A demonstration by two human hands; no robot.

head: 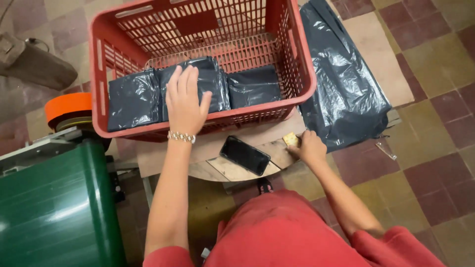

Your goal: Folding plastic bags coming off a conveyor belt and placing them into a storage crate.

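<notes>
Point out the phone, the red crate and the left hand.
phone (245, 155), head view, middle of its dark screen.
red crate (303, 54), head view, right wall.
left hand (186, 101), head view, back of hand.

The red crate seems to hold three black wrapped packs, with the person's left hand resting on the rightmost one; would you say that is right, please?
Not quite. In the head view, the left hand lies flat on the middle pack, not the rightmost one. The rest stands: the red crate holds three black wrapped packs.

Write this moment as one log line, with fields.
left hand: flat on middle black packet in red crate | right hand: holds small tan piece | phone: on wooden board
</notes>
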